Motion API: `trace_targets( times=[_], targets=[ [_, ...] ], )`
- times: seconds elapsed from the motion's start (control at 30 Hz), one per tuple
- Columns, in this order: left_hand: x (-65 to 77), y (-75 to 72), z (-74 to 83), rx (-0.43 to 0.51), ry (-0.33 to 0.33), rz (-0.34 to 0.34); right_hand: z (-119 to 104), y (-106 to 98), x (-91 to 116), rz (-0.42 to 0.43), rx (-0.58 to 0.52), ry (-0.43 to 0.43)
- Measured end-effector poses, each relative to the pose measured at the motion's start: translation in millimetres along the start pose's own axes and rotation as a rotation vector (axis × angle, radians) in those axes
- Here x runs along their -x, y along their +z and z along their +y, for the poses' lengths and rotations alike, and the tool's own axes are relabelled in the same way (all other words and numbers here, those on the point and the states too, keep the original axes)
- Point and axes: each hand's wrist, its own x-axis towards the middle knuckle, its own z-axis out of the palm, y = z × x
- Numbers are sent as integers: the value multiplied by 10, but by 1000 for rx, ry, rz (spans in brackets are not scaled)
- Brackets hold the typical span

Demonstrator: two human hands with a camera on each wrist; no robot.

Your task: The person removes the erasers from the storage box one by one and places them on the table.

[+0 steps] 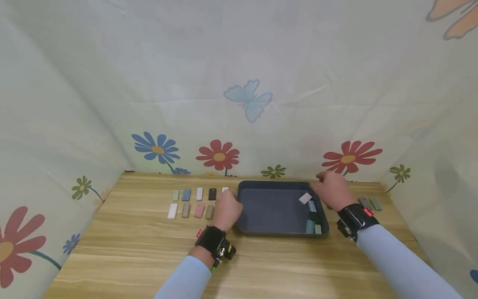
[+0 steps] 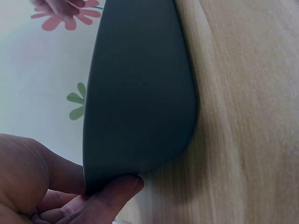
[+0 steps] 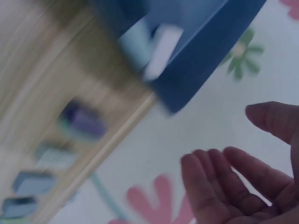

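Observation:
A dark grey rectangular tray [image 1: 274,234] lies on the table, its wall [image 2: 140,93] filling much of the left wrist view. My left hand [image 1: 227,211] pinches the tray's left side, thumb and fingers [image 2: 122,189] on either side of the wall near a corner. Above the tray's far right corner, my right hand [image 1: 332,190] hovers with fingers relaxed; the right wrist view shows nothing between thumb and fingers [image 3: 201,186]. Inside the tray, along its right side, lie a whitish block [image 1: 305,198], a light blue block [image 1: 312,206], a blue-teal block [image 1: 310,226] and a pale green block [image 1: 318,229].
Left of the tray, small blocks form two rows, among them a black one [image 1: 212,194], a pink one [image 1: 199,210] and a white one [image 1: 172,211]. To its right lie more, including a grey block [image 1: 365,203] and a green block [image 1: 375,203]. A flower-printed curtain [image 1: 179,104] surrounds the wooden table [image 1: 123,249].

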Motion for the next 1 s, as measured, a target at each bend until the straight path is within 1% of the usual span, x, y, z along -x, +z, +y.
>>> trace_targets(
  times=[0.1,0.13,0.2,0.3,0.43,0.57,0.73,0.8,1.0],
  targets=[
    [0,11,-11,-7,6,10,-197,121,-1,-40,25,-5],
    [0,17,-15,-6,9,14,-236,160,-7,-37,41,-10],
    [-2,31,-24,-8,15,21,-298,222,-16,-61,47,9],
    [-2,47,-31,-2,16,15,-310,301,-43,-77,62,27],
    [-7,60,-30,5,-6,-5,-265,402,-94,-106,87,74],
    [-25,62,-24,8,-31,-11,-249,474,-126,-113,110,96],
    [-41,48,-19,18,-41,-21,-315,482,-108,-141,108,103],
    [-39,39,-18,19,-37,-22,-333,497,-104,-159,123,98],
    [-29,14,-16,27,-35,-21,-369,553,-93,-162,186,48]
  ],
)
